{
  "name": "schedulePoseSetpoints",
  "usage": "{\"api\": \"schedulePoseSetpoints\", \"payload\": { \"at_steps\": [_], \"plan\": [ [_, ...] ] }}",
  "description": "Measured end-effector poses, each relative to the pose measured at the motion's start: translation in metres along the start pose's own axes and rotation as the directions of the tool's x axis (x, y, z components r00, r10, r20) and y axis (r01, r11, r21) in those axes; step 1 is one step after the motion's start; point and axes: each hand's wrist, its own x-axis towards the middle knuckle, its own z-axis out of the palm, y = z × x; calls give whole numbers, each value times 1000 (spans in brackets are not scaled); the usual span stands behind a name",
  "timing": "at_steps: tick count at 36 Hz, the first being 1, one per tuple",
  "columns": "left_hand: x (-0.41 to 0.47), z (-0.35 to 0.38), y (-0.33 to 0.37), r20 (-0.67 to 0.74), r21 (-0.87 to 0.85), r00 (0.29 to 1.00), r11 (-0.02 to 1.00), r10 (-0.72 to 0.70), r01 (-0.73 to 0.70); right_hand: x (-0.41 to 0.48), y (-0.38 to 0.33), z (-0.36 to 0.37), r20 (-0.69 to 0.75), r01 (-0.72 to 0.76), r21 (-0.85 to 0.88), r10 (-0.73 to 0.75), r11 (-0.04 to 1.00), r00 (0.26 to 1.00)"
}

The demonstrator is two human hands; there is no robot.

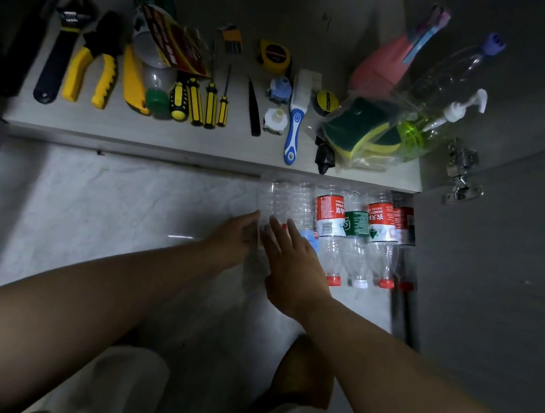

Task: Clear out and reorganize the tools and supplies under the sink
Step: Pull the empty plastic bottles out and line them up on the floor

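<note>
Several empty plastic bottles lie side by side on the pale floor below the cabinet edge, caps toward me. A clear unlabelled bottle (273,200) is the leftmost. My left hand (234,236) rests against its left side and my right hand (288,256) lies flat over its lower part, fingers spread. To the right lie a red-labelled bottle (329,217), a green-labelled one (356,224) and another red-labelled one (382,223). On the cabinet floor (172,136) sit tools in a row: a wrench (59,56), yellow pliers (91,71), screwdrivers (196,99).
A tape measure (275,56), a blue-handled brush (296,120), bagged sponges (365,132), a pump bottle (434,121) and a pink spray bottle (383,62) fill the cabinet's right side. The open door with a hinge (461,172) stands at right. My knees are below.
</note>
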Motion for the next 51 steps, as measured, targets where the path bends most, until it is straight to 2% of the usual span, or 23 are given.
{"api": "schedulePoseSetpoints", "payload": {
  "at_steps": [2,10,15,22,25,29,31,34,36,38,40,43,46,51],
  "plan": [
    [1,-4,-3,-1,50,1000,999,19,-19,3,-2,-1,31,-9,-22,10,1000,999],
    [-2,-16,-7,-26,72,996,994,89,-86,16,-17,-9,82,-65,-61,70,996,994],
    [-6,-27,-10,-120,138,985,984,126,-109,16,-23,-7,86,-75,-31,77,997,993],
    [-17,-51,-11,-239,184,953,972,187,-144,18,-16,-11,52,-27,12,26,1000,998],
    [-24,-66,-9,-294,162,933,973,208,-166,18,-14,-18,-20,2,60,-1,998,1000],
    [-37,-94,1,-427,128,858,958,286,-255,22,-23,-34,-216,129,175,-90,976,972],
    [-40,-110,9,-515,104,795,944,321,-313,27,-32,-43,-321,191,262,-101,946,942],
    [-40,-139,21,-652,100,682,929,333,-357,41,-47,-61,-403,245,348,-91,905,911],
    [-35,-160,30,-724,104,623,940,295,-324,55,-56,-77,-438,272,391,-81,879,895],
    [-28,-182,36,-765,107,598,962,241,-250,71,-65,-96,-470,298,434,-68,850,880],
    [-18,-202,43,-771,118,610,982,183,-146,89,-72,-116,-486,306,479,-42,823,873],
    [-2,-226,53,-751,173,644,985,146,-22,116,-79,-146,-423,243,571,27,784,906],
    [17,-244,62,-698,208,704,978,134,20,145,-83,-171,-373,179,635,95,752,923],
    [40,-260,69,-581,185,812,981,62,57,193,-86,-204,-344,169,746,155,644,926]
  ]
}}
